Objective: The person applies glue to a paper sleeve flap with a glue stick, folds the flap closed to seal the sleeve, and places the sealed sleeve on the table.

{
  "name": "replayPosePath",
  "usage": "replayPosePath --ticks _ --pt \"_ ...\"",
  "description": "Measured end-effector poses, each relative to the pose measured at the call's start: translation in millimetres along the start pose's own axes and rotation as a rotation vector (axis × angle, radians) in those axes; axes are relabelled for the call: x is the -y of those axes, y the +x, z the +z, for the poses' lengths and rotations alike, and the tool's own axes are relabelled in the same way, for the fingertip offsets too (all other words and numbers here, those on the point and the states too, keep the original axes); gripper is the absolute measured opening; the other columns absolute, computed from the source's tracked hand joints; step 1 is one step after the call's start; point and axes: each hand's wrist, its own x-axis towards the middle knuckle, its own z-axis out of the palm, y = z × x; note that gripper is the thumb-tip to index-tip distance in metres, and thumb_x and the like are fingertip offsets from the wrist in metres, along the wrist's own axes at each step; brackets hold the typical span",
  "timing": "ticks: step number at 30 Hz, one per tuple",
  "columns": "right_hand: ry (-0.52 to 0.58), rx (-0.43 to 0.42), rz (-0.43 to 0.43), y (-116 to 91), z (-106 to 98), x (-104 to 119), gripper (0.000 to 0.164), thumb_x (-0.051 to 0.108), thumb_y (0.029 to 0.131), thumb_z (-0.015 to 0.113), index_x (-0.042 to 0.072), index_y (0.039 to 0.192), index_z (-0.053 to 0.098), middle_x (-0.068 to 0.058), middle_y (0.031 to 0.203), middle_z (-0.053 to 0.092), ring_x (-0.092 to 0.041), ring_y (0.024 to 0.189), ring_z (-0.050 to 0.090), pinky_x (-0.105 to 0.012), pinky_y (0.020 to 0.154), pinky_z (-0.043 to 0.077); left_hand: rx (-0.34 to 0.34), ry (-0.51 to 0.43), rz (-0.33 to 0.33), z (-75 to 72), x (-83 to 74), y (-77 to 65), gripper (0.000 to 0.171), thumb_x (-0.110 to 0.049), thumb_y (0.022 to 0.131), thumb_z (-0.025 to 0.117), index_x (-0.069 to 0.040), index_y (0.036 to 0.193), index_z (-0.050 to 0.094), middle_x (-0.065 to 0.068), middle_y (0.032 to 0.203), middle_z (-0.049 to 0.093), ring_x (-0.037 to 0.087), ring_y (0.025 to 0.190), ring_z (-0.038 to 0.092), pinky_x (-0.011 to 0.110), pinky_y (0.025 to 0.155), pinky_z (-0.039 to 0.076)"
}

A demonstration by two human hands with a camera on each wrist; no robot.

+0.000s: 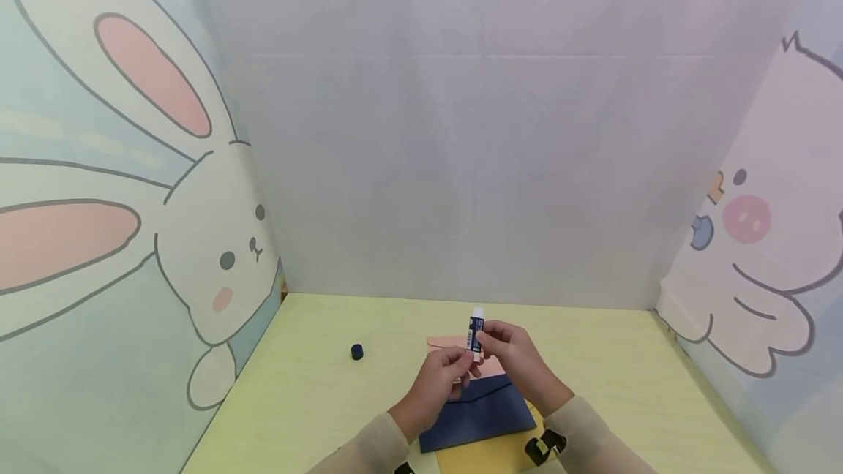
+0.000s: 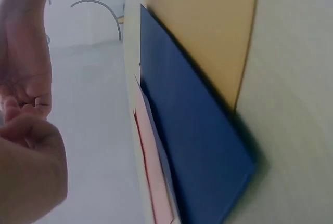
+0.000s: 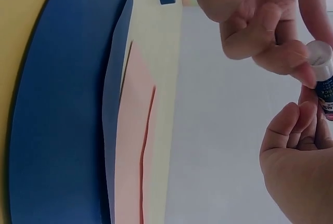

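Observation:
Upright between both hands is a glue stick point(image 1: 475, 335) with a dark blue label and a white top. My left hand point(image 1: 436, 385) pinches its white lower end, which shows in the right wrist view beside the left fingers point(image 3: 283, 56). Fingers and thumb of my right hand point(image 1: 516, 357) hold the labelled body from the right. Below the hands lie a pink envelope point(image 1: 443, 341), a dark blue envelope point(image 1: 484, 418) and a yellow envelope point(image 1: 487, 457), overlapping. In the left wrist view the glue stick is hidden.
A small dark blue cap point(image 1: 357, 352) stands on the pale yellow table point(image 1: 303, 386), left of the envelopes. A grey backdrop point(image 1: 461, 167) rises behind the table. Side panels carry a cartoon rabbit point(image 1: 211, 254) at left and another cartoon animal point(image 1: 777, 240) at right.

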Motion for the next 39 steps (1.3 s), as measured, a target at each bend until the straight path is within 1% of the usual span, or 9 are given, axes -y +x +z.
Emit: replayPosePath --ticks 3,6,15,19,22,26,29,33,39 --pt "0.02 0.006 0.016 0 1 0 0.043 0.027 0.124 0.063 -0.01 0.146 0.066 -0.003 0.111 0.072 -0.018 0.099 0.065 -0.031 0.099 0.057 0.084 -0.19 -0.115 0.3 0.7 -0.7 0.042 -0.032 0.128 0.05 -0.002 0.13 0.078 -0.002 0.104 0.075 0.01 0.083 0.055 0.019 0.06 0.037" --pt "0.037 0.021 0.023 1 1 -2 0.045 0.027 0.123 0.064 -0.011 0.148 0.065 -0.002 0.112 0.072 -0.018 0.099 0.064 -0.032 0.101 0.056 0.13 -0.295 -0.187 1.2 1.2 -1.7 0.043 -0.033 0.13 0.041 -0.007 0.129 0.075 -0.002 0.108 0.074 0.009 0.084 0.053 0.018 0.06 0.035" --pt "0.02 0.023 0.005 -1 1 -3 0.043 0.025 0.123 0.063 -0.012 0.146 0.065 -0.003 0.111 0.072 -0.018 0.1 0.064 -0.031 0.1 0.055 0.123 -0.253 -0.177 2.4 3.2 -0.3 0.045 -0.032 0.13 0.039 -0.006 0.13 0.075 -0.001 0.108 0.074 0.011 0.086 0.054 0.018 0.06 0.036" --pt "0.011 0.005 0.001 -2 0 -2 0.041 0.024 0.123 0.063 -0.011 0.144 0.067 -0.002 0.109 0.072 -0.018 0.1 0.064 -0.03 0.097 0.055 0.072 -0.166 -0.141 3.1 4.1 -0.5 0.048 -0.034 0.13 0.042 -0.002 0.134 0.078 -0.002 0.105 0.075 0.011 0.085 0.058 0.02 0.062 0.038" --pt "0.005 -0.023 0.005 -3 -1 -1 0.038 0.023 0.124 0.063 -0.009 0.142 0.069 0.0 0.106 0.071 -0.02 0.099 0.064 -0.03 0.095 0.054 -0.028 -0.08 -0.082 4.5 5.1 -1.2 0.045 -0.036 0.127 0.053 0.0 0.133 0.079 -0.003 0.102 0.075 0.012 0.079 0.055 0.022 0.062 0.04" --pt "-0.003 -0.055 0.013 -3 -2 -1 0.035 0.022 0.123 0.064 -0.008 0.139 0.07 -0.003 0.101 0.067 -0.021 0.096 0.062 -0.032 0.095 0.053 -0.182 0.075 0.034 8.8 5.8 -2.9 0.034 -0.037 0.118 0.075 -0.003 0.121 0.08 -0.003 0.101 0.075 0.01 0.074 0.05 0.022 0.063 0.043" --pt "-0.014 -0.071 0.016 -4 -1 0 0.034 0.022 0.122 0.067 -0.008 0.138 0.071 -0.004 0.1 0.067 -0.021 0.095 0.062 -0.036 0.096 0.054 -0.262 0.231 0.131 12.9 5.7 -4.4 0.031 -0.035 0.108 0.089 -0.007 0.11 0.078 -0.002 0.097 0.072 0.009 0.074 0.052 0.021 0.065 0.044" --pt "-0.028 -0.08 0.026 -5 1 0 0.034 0.022 0.12 0.07 -0.007 0.137 0.073 -0.004 0.104 0.072 -0.02 0.097 0.065 -0.038 0.096 0.058 -0.32 0.382 0.216 17.4 5.6 -5.5 0.036 -0.033 0.099 0.099 -0.01 0.099 0.071 -0.004 0.086 0.063 0.007 0.072 0.053 0.018 0.063 0.042" --pt "-0.042 -0.061 0.014 -5 2 0 0.036 0.022 0.12 0.07 -0.009 0.139 0.072 -0.007 0.11 0.076 -0.022 0.101 0.069 -0.034 0.095 0.06 -0.369 0.461 0.256 19.8 3.8 -6.1 0.044 -0.031 0.097 0.101 -0.005 0.094 0.067 -0.006 0.078 0.054 0.0 0.068 0.047 0.018 0.062 0.036"
